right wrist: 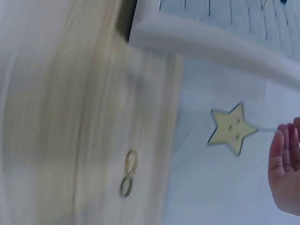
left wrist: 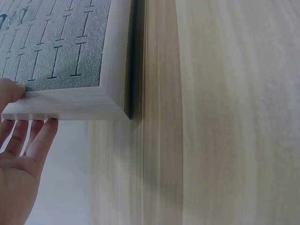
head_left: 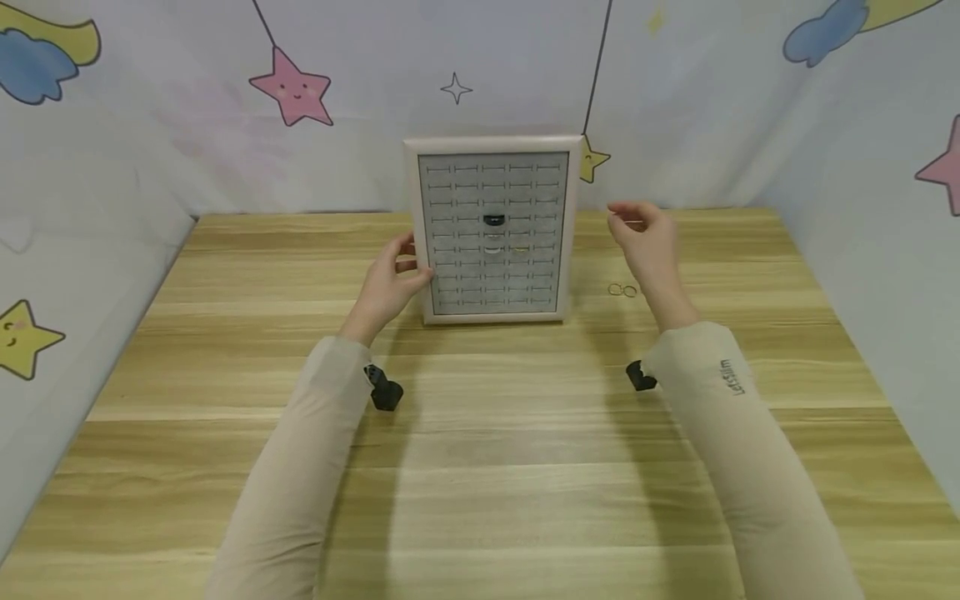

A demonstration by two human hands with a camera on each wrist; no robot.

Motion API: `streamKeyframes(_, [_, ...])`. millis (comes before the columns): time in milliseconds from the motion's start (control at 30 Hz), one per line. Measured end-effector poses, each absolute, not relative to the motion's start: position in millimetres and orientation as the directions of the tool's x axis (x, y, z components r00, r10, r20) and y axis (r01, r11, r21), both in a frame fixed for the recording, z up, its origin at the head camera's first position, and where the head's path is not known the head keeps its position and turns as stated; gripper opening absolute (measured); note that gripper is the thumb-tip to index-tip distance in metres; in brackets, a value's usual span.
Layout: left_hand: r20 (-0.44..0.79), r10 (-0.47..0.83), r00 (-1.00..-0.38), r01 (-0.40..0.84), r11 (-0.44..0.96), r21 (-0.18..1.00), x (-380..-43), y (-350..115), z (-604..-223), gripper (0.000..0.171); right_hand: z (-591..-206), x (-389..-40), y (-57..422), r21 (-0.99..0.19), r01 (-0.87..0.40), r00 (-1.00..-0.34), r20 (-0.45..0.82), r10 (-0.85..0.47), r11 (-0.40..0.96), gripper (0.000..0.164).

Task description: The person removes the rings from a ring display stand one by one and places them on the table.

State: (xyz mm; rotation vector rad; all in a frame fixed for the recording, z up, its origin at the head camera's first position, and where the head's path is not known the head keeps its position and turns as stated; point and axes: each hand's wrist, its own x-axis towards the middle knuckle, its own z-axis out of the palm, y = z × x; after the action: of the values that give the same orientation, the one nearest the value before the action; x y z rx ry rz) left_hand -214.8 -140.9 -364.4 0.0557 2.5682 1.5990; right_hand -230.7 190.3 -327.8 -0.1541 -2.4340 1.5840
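Note:
A ring display board (head_left: pixel 457 287) with a pale frame and grey slotted padding stands upright on the table. My left hand (head_left: pixel 390 279) grips its left edge, thumb on the front and fingers at the side; the left wrist view shows this hand (left wrist: pixel 28 159) too. A black ring (head_left: pixel 493 220), a pale ring (head_left: pixel 492 250) and a gold ring (head_left: pixel 521 250) sit in the slots. My right hand (head_left: pixel 651 242) is raised right of the board, thumb and fingertips close together. Whether something small lies between them is unclear; the right wrist view cuts this hand (right wrist: pixel 286 168) off.
Two thin rings (head_left: pixel 622 290) lie side by side on the wooden table (head_left: pixel 480 467), below the right hand. White curtain walls (head_left: pixel 360 167) printed with stars enclose the back and sides. A small black device (head_left: pixel 386 392) is on the left wrist, another (head_left: pixel 641 377) on the right.

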Motion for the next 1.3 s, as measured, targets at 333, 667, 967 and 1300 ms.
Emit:
streamKeyframes(333, [-0.074,0.102,-0.992,-0.022,0.438,0.899,-215,-142,-365,0.069,-318,-221,145,-0.833,-0.280,-0.951,0.310,-0.017,0.478,0.022])
streamKeyframes(667, [-0.088,0.106,-0.990,-0.033,0.439,0.898,-212,-142,-363,0.069,-329,-211,122,-0.642,-0.371,-0.928,0.286,-0.240,0.671,0.021])
streamKeyframes(967, [-0.075,0.110,-0.991,-0.019,0.443,0.896,-213,-142,-363,0.069,-333,-209,112,-0.544,-0.387,-0.921,0.276,-0.277,0.745,0.018])
streamKeyframes(1300, [-0.073,0.111,-0.991,-0.017,0.437,0.899,-213,-142,-364,0.067,-339,-207,104,-0.522,-0.395,-0.907,0.353,-0.230,0.756,0.016])
